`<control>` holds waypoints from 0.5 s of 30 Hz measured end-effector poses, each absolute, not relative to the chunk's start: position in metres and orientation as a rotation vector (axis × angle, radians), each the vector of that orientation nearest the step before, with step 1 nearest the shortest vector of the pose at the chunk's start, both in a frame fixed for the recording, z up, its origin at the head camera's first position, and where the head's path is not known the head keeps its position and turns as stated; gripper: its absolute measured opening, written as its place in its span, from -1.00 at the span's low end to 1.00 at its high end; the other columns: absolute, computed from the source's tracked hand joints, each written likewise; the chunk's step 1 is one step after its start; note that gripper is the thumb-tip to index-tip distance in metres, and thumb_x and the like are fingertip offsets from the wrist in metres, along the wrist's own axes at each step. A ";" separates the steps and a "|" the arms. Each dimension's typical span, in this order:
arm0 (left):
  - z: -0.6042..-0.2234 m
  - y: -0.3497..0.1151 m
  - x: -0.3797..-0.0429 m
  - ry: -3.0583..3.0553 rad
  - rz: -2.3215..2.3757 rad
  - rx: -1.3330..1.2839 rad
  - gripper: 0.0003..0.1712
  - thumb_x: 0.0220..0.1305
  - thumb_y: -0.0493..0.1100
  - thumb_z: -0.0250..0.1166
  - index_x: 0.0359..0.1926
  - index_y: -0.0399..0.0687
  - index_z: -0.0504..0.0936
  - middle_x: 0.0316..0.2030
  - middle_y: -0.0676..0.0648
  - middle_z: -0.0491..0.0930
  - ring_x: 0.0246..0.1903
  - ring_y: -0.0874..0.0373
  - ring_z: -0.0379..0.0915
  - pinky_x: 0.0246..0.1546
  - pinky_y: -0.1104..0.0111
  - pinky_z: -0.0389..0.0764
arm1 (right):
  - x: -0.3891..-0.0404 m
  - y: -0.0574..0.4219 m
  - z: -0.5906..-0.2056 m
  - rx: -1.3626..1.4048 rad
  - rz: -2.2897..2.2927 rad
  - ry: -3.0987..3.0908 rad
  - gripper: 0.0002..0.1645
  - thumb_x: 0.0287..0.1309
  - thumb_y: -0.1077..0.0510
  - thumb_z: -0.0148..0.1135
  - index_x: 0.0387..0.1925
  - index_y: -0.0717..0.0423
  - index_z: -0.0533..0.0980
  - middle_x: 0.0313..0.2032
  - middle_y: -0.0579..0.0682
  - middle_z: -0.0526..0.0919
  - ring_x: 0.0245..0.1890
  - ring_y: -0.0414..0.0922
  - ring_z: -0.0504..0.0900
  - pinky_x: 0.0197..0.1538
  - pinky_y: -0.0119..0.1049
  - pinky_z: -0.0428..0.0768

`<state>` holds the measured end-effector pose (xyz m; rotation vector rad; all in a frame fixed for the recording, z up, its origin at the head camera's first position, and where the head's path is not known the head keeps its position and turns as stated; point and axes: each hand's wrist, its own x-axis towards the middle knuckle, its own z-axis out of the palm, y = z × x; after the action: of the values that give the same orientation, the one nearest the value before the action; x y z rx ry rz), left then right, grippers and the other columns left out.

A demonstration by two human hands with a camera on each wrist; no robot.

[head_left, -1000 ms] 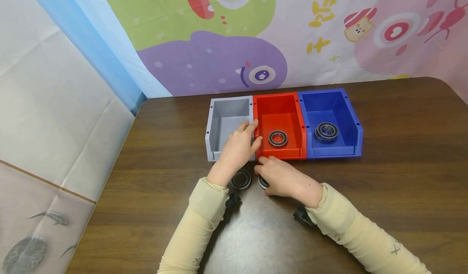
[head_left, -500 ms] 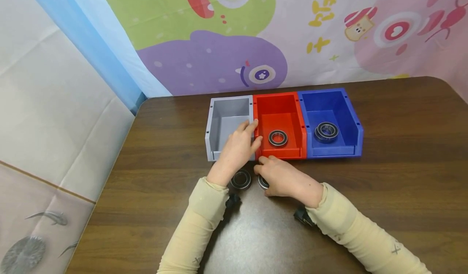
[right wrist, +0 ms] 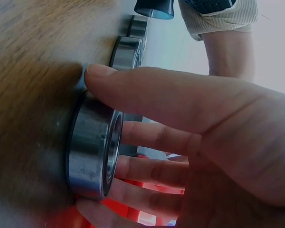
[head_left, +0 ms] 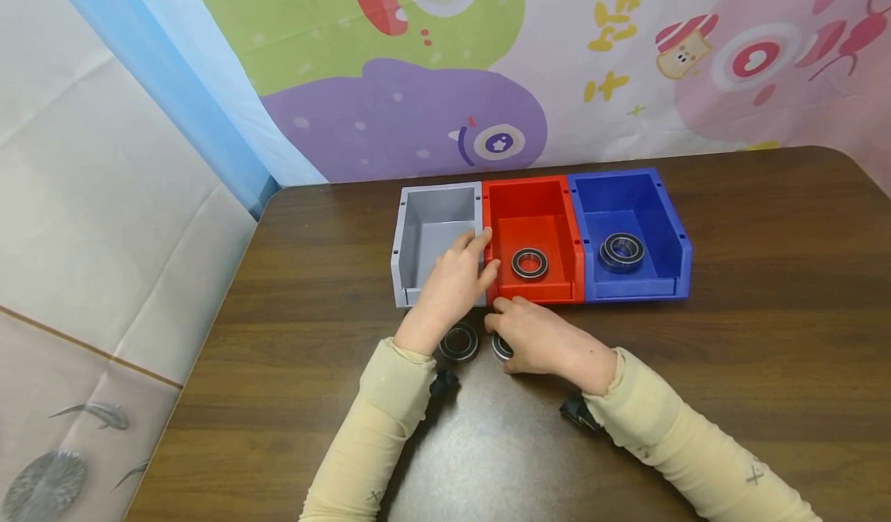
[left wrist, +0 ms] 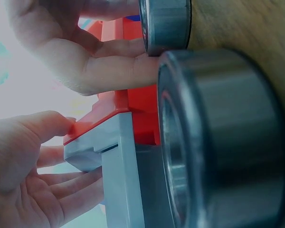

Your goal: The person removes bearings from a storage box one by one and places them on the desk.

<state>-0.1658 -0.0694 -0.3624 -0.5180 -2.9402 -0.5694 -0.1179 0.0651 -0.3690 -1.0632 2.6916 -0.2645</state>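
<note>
My left hand point(head_left: 451, 278) rests over the wall between the grey bin point(head_left: 397, 267) and the red bin point(head_left: 532, 290). Its thumb lies on the red side, with fingers reaching into the grey. On the table in front of the bins, my right hand point(head_left: 539, 338) pinches a ball bearing point(right wrist: 88, 147) between thumb and fingers; in the head view that hand covers most of it. A second ball bearing point(head_left: 458, 342) lies flat by the left wrist and looms large in the left wrist view.
One bearing point(head_left: 516, 266) lies in the red bin. In the blue bin point(head_left: 661, 290), two bearings point(head_left: 609, 259) overlap. Behind the wooden table point(head_left: 313, 274) hangs a cartoon-printed cloth point(head_left: 418, 127). The right wrist view shows bearings point(right wrist: 127, 53) lined up beyond the held one.
</note>
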 end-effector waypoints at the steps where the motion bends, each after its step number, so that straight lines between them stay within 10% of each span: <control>1: -0.362 -0.069 -0.166 -2.941 -0.569 -0.518 -0.44 0.25 -0.06 0.12 0.25 -0.11 0.33 0.13 -0.25 0.38 -0.14 -0.18 0.53 -0.08 0.10 0.52 | -0.118 0.065 -0.369 -1.061 -0.261 2.691 -0.50 -0.33 0.09 0.49 -0.25 0.17 0.54 -0.27 0.10 0.48 -0.24 0.02 0.48 -0.08 -0.14 0.50; 15: -0.362 -0.070 -0.166 -2.930 -0.569 -0.524 -0.44 0.25 -0.07 0.12 0.25 -0.12 0.33 0.12 -0.25 0.39 -0.20 -0.18 0.56 -0.09 0.11 0.53 | -0.117 0.063 -0.370 -1.059 -0.247 2.704 -0.53 -0.28 0.10 0.45 -0.23 0.18 0.55 -0.29 0.07 0.48 -0.28 -0.03 0.48 -0.12 -0.19 0.52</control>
<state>-0.1655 -0.0696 -0.3620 -0.5244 -2.9301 -0.5690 -0.1168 0.0635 -0.3695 -1.0588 2.7040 -0.2474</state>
